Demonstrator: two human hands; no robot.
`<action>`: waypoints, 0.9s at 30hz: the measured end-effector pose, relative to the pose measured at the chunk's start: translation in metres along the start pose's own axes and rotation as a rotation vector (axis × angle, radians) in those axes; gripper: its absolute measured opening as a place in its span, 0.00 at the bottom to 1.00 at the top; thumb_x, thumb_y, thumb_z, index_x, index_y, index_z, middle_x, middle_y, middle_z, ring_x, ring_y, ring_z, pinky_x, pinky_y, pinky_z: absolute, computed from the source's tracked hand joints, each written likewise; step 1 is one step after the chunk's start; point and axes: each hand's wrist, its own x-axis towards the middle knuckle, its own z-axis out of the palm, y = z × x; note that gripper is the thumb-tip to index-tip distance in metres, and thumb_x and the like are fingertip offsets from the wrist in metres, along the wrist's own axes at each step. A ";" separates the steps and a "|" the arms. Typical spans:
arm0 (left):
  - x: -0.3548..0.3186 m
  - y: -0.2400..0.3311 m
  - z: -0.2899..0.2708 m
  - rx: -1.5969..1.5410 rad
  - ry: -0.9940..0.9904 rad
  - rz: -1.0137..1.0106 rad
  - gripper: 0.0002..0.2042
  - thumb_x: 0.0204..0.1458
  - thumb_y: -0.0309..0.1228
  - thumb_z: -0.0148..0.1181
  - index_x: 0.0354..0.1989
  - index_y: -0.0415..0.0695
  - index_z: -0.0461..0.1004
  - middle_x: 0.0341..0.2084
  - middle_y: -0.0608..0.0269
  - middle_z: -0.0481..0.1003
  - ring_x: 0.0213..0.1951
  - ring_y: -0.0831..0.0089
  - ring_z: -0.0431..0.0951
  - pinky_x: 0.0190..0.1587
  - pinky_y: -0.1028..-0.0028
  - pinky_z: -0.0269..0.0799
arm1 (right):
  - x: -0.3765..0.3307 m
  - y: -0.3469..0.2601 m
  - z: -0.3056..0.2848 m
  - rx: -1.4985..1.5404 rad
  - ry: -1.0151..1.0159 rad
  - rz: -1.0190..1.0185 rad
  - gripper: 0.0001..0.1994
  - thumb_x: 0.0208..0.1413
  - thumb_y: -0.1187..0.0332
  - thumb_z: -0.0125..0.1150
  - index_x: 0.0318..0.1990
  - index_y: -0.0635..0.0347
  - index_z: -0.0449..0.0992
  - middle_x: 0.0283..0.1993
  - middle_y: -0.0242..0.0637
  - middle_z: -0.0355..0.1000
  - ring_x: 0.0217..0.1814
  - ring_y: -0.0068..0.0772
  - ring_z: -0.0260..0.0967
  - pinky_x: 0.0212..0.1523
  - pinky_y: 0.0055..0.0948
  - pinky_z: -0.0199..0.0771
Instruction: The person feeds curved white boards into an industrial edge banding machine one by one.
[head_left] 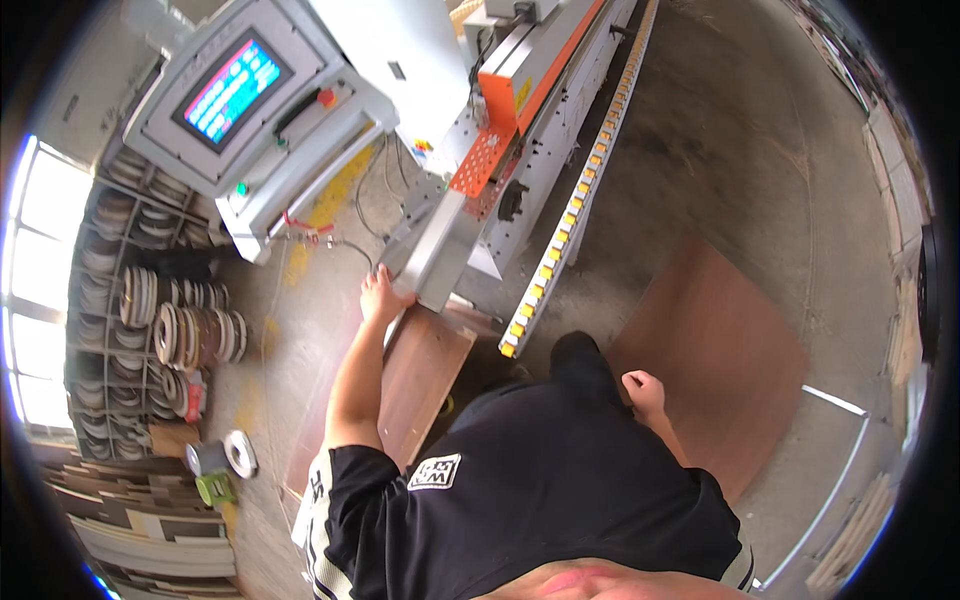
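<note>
**Head view: left hand on panel at edge-banding machine**

Left hand [380,297] pressed onto the far end of a brown wood panel [425,385], fingers spread flat, beside the machine's metal infeed guide [437,255]. Right hand [644,392] loosely curled, holding nothing, hanging over a larger brown board [730,350] on the floor. Touchscreen control panel [232,92] up left; edge-tape rolls [190,335] racked at left.

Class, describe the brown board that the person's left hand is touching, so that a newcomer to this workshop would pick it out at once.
Start at the long grey and orange machine with its row of yellow rollers. At its near end, the left hand rests on the top edge of a reddish-brown board. Unlike the larger brown panel by the right hand, it is narrow and meets the machine's metal end.
</note>
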 end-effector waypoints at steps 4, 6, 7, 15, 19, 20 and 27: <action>0.002 0.008 -0.002 0.011 -0.077 -0.013 0.59 0.40 0.55 0.83 0.79 0.43 0.55 0.72 0.37 0.66 0.75 0.40 0.64 0.73 0.52 0.69 | -0.047 0.058 0.001 -0.079 -0.164 0.185 0.15 0.65 0.57 0.67 0.45 0.61 0.88 0.40 0.42 0.87 0.42 0.40 0.85 0.46 0.37 0.81; -0.001 0.009 -0.007 -0.018 -0.072 -0.030 0.58 0.41 0.55 0.82 0.79 0.44 0.56 0.74 0.35 0.63 0.76 0.39 0.62 0.74 0.52 0.68 | -0.060 0.050 -0.015 -0.113 -0.232 0.255 0.17 0.65 0.56 0.68 0.46 0.62 0.88 0.41 0.44 0.86 0.44 0.41 0.84 0.47 0.38 0.81; -0.002 0.008 -0.006 -0.019 -0.065 -0.037 0.58 0.41 0.55 0.82 0.79 0.44 0.56 0.74 0.35 0.63 0.76 0.39 0.62 0.74 0.53 0.69 | -0.066 0.045 -0.025 -0.133 -0.265 0.296 0.17 0.65 0.56 0.68 0.46 0.63 0.88 0.42 0.44 0.86 0.44 0.41 0.84 0.47 0.38 0.81; -0.012 0.006 -0.014 -0.064 -0.011 -0.040 0.56 0.41 0.53 0.83 0.78 0.45 0.60 0.66 0.41 0.70 0.71 0.42 0.68 0.69 0.52 0.74 | -0.007 0.114 -0.060 0.032 -0.223 0.260 0.14 0.64 0.60 0.68 0.46 0.64 0.88 0.34 0.32 0.83 0.38 0.23 0.79 0.43 0.27 0.79; -0.012 0.010 -0.012 -0.036 -0.028 -0.050 0.58 0.42 0.53 0.84 0.80 0.43 0.58 0.75 0.33 0.63 0.75 0.39 0.64 0.72 0.53 0.72 | 0.030 0.043 -0.047 -0.017 -0.225 0.200 0.13 0.66 0.63 0.70 0.48 0.64 0.87 0.37 0.31 0.84 0.38 0.21 0.80 0.44 0.25 0.79; -0.011 0.012 -0.013 -0.042 -0.029 -0.041 0.58 0.42 0.54 0.84 0.80 0.43 0.58 0.75 0.33 0.63 0.75 0.39 0.64 0.72 0.53 0.72 | 0.039 0.041 -0.041 0.034 -0.243 0.194 0.12 0.67 0.63 0.69 0.48 0.64 0.87 0.37 0.31 0.84 0.39 0.21 0.80 0.44 0.25 0.79; -0.017 -0.002 0.013 -0.015 0.064 0.019 0.52 0.51 0.56 0.77 0.80 0.43 0.58 0.76 0.34 0.61 0.78 0.42 0.61 0.77 0.52 0.64 | 0.059 -0.008 -0.007 -0.036 -0.480 0.056 0.13 0.67 0.64 0.70 0.51 0.64 0.86 0.42 0.36 0.86 0.43 0.24 0.83 0.49 0.27 0.81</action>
